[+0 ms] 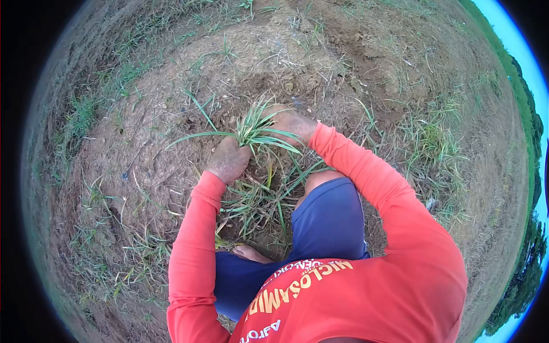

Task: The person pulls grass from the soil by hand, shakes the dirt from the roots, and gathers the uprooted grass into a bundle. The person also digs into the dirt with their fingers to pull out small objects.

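The grass tuft (253, 129) is mixed green and pale straw-yellow; the near shirt (377, 291) is red with yellow and white lettering (301, 284), its sleeves (190, 246) coral-red, the shorts (331, 220) navy blue, the soil (151, 123) brown, and, at right, the sky (508, 23) bright blue and the trees (523, 277) dark green

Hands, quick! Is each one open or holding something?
Left hand: closed, holding the grass clump.
Right hand: at the grass clump, fingers hidden; can't tell open or closed.
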A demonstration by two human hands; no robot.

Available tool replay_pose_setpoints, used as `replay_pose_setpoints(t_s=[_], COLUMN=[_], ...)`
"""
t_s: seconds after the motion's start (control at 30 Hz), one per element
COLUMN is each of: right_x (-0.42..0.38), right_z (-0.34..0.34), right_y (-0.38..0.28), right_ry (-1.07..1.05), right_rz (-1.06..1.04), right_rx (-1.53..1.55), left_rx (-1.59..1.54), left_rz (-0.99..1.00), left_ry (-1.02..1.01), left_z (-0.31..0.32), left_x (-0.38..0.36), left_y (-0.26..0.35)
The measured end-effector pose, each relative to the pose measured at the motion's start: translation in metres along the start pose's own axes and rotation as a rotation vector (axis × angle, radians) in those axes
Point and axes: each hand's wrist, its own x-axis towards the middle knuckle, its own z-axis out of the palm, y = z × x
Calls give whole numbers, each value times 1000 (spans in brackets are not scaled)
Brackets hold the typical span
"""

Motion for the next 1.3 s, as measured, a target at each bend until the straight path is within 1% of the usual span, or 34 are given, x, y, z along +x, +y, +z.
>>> replay_pose_setpoints(t_s=[0.03, 0.07, 0.1, 0.13, 0.17, 0.2, 0.23, 0.27, 0.3, 0.37, 0.4, 0.47, 0.5, 0.57, 0.6, 0.7, 0.73, 0.8, 0.9, 1.0, 1.1, 1.13, 1.2, 1.23, 1.27, 1.3], right_x=[0, 2, 5, 9, 16, 18, 21, 22, 22, 22, 24, 41, 41, 43, 44, 43, 40, 31, -2, -16, -23, -25, -19, -17, -10, -7], right_z=[-3, -20, -45, -75, -111, -142, -173, -199, -220, -247, -261, -303, -307, -315, -324, -321, -327, -323, -301, -283, -252, -231, -182, -145, -106, -74], right_y=[-2, 5, 17, 33, 52, 83, 114, 125, 132, 138, 140, 189, 191, 197, 200, 171, 172, 139, 74, 40, 19, 10, 11, -2, -2, -11], right_ry=[-38, 54, 208, 361, 463, 711, 870, 836, 797, 533, 398, 212, 141, 1, 9, -26, 9, 15, 352, 427, 422, 408, 353, 251, 184, 73], right_rz=[-38, -82, 29, 138, 237, 217, 205, 381, 557, 637, 673, 704, 700, 680, 659, 615, 621, 535, 436, 391, 448, 402, 246, 183, 173, 140], right_rx=[-16, -157, -290, -420, -751, -953, -931, -978, -1021, -999, -986, -1193, -1251, -1364, -1353, -1404, -1392, -1468, -941, -507, -135, -27, -139, -201, -92, -100], left_rx=[-9, -20, -33, 508, 414, 321, 333, 345, 464, 463, 343, 253, 207, -15, -60, -200, -116, 50, 100, 265, -425, -258, -112, -36, -195, -354], left_rz=[104, 208, 310, 635, 541, 446, 432, 417, 484, 585, 619, 501, 442, 188, 185, 175, 221, 322, 323, 563, 40, 250, 364, 422, 415, 402], left_ry=[69, 138, 207, 300, 280, 260, 269, 277, 316, 389, 426, 424, 426, 333, 332, 334, 345, 374, 390, 435, 238, 262, 366, 412, 374, 331], left_z=[7, 19, 22, 13, 6, -4, -13, -22, -33, -38, -38, -44, -47, -51, -51, -51, -51, -53, -51, -50, -51, -47, -31, -23, -13, 1], left_x=[6, 15, 19, 16, 12, 3, -6, -15, -26, -32, -32, -36, -38, -38, -38, -40, -41, -40, -36, -26, -35, -31, -18, -12, -8, -5], left_y=[-10, -35, -55, -70, -75, -75, -71, -68, -62, -68, -77, -68, -63, -60, -59, -59, -60, -60, -55, -63, -28, -46, -46, -39, -24, -6])
